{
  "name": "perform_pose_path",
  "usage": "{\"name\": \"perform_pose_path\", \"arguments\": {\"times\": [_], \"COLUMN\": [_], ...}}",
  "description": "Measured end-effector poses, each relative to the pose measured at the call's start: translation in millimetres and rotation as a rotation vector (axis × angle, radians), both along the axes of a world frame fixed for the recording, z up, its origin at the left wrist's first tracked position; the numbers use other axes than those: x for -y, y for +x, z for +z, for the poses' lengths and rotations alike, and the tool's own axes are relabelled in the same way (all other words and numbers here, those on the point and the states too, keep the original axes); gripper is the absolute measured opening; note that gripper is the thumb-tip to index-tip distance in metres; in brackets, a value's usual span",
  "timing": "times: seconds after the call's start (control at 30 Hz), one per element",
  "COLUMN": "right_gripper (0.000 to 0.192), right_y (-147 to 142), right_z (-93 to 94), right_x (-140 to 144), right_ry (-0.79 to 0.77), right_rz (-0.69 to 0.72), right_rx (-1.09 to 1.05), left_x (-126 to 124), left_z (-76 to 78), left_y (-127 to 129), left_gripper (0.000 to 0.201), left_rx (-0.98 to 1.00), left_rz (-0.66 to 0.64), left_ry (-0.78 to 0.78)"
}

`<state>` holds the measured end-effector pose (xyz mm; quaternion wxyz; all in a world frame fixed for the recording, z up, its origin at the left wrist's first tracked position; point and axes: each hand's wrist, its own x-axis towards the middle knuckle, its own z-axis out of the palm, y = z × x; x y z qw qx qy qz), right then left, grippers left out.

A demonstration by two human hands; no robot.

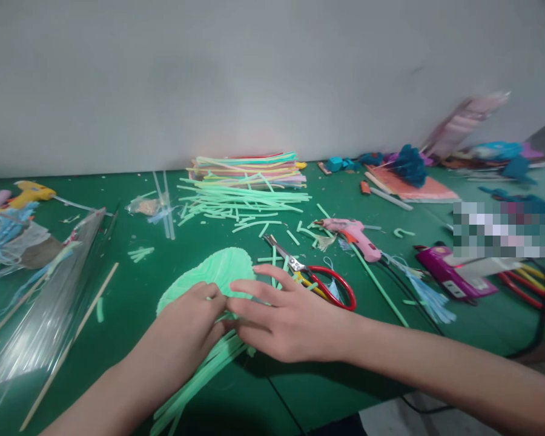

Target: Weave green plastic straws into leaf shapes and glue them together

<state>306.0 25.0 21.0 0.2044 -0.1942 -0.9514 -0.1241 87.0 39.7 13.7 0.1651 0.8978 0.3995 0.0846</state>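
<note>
A rounded leaf-shaped piece of mint green pipe cleaners (204,270) lies under both hands at the near middle of the table. Its long loose stems (195,381) run down toward the near left. My left hand (193,318) is closed around the narrow part of the piece. Against those fingers, my right hand (284,315) pinches at the same part with thumb and forefinger, while its other fingers fan out. What lies between the fingertips is mostly hidden. Just beyond my right hand, scissors with red handles (345,286) lie on the table.
Behind the hands is a pile of mint and coloured pipe cleaners (249,194). A pink glue gun (361,236) is at right, near a magenta box (454,275). At left lie a yellow glue gun (31,192), a clear plastic sleeve (49,303) and a thin wooden stick (75,336).
</note>
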Motion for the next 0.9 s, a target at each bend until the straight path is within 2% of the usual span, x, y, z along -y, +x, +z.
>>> {"name": "perform_pose_path", "arguments": {"times": [0.2,0.3,0.47,0.67,0.73,0.9], "right_gripper": [0.021,0.024,0.012,0.015,0.015,0.011], "right_y": [-4.3,-5.9,-6.2,-6.5,-6.0,-3.2], "right_z": [-10.5,-12.7,-15.4,-21.6,-22.5,-21.2], "right_x": [-12.4,-18.2,-22.1,-22.9,-23.3,-25.0], "right_ry": [0.033,-0.033,-0.261,-0.474,-0.524,-0.616], "right_rz": [0.034,0.032,-0.037,-0.066,-0.068,-0.067], "right_rx": [0.062,0.114,0.115,0.007,-0.024,-0.088], "left_x": [6.3,9.3,17.1,33.2,35.5,36.8], "left_z": [5.4,6.3,-6.6,-26.0,-30.3,-37.1], "left_y": [3.0,5.4,5.1,-1.3,-6.1,-22.1], "left_gripper": [0.015,0.014,0.016,0.02,0.018,0.012], "left_rx": [-0.038,-0.04,-0.023,0.004,0.008,0.002], "left_rz": [0.084,0.111,0.092,0.061,0.043,-0.038], "left_ry": [-0.226,-0.226,-0.013,0.439,0.494,0.493]}}
